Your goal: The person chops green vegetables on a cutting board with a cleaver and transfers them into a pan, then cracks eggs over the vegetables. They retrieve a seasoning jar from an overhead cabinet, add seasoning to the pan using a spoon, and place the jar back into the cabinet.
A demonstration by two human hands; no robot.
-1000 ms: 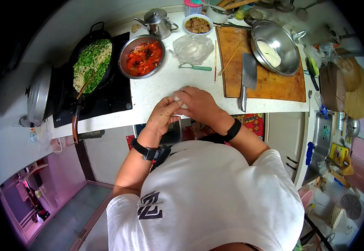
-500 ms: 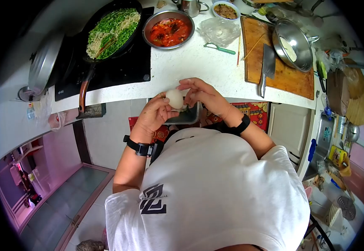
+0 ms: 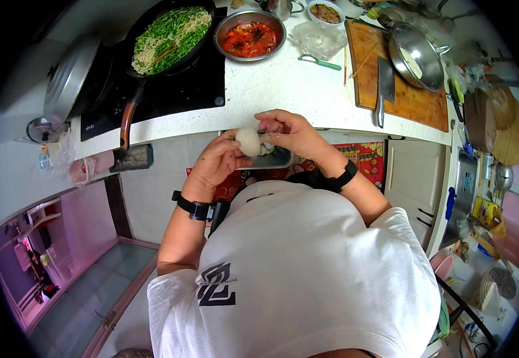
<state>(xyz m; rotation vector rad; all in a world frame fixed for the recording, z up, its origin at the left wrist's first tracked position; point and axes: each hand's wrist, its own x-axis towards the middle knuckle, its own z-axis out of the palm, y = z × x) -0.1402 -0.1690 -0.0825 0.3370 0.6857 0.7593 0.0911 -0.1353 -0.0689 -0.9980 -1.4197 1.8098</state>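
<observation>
A smooth, round white vegetable [image 3: 248, 142], like a peeled onion, is held in front of my body, just below the counter edge. My left hand [image 3: 216, 157] wraps its left side with bent fingers and thumb. Against its right edge, my right hand [image 3: 291, 132] has its fingers curled and thumb drawn in; whatever is between these fingertips is too small to make out. Under both hands is a grey bin [image 3: 281, 160] with white and greenish scraps [image 3: 266, 148] in it, partly hidden by the hands.
On the counter stand a wok [image 3: 203, 51] of chopped greens and pale strands, a steel bowl [image 3: 219, 37] of red food, a green peeler [image 3: 320, 62] and a plastic bag [image 3: 319, 40]. A cleaver [image 3: 384, 83] and metal bowl [image 3: 435, 59] rest on the cutting board [image 3: 423, 113].
The view has shifted slightly. My right thumb and fingers have drawn closer to the white vegetable's right edge. My left hand keeps the same hold.
</observation>
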